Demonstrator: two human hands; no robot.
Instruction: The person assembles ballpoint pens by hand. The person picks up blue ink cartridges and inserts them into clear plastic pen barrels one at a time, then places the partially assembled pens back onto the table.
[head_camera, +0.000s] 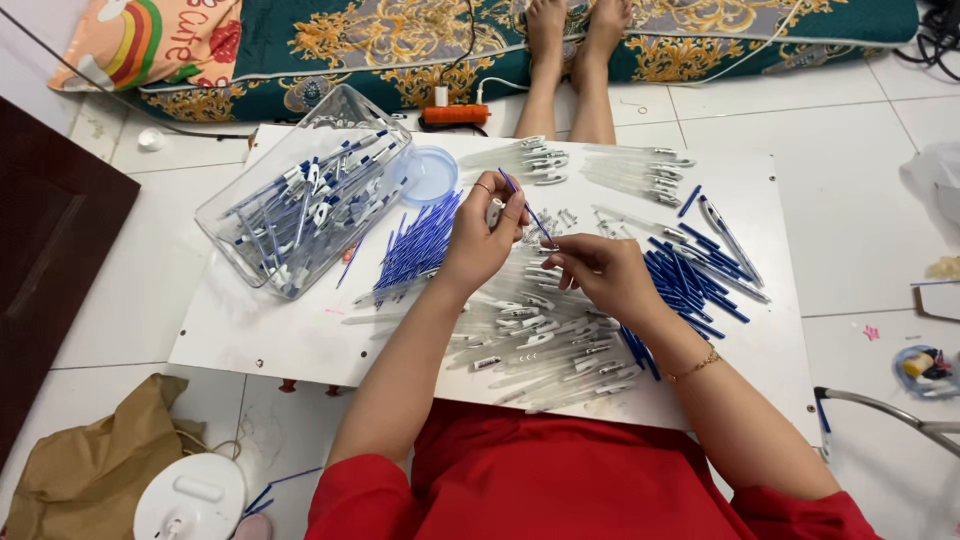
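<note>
Far left of frame: crumpled brown paper bag (85, 465) on the floor. Upper left: clear rectangular plastic tub (225, 215) tipped on its side, full of blue-and-white pens, on the white tabletop (270, 335). Beside it, a heap of thin blue ink refills (415, 245). Centre: left hand (485, 235), fingers pinched on a clear pen barrel. A thin blue refill (530, 212) runs diagonally, upper left to lower right, between both hands. Right hand (605, 275), fingers clenched on its lower end. Hands nearly touching. Below them: pile of clear empty pen barrels (535, 345). Right: more loose blue refills (690, 285).
</note>
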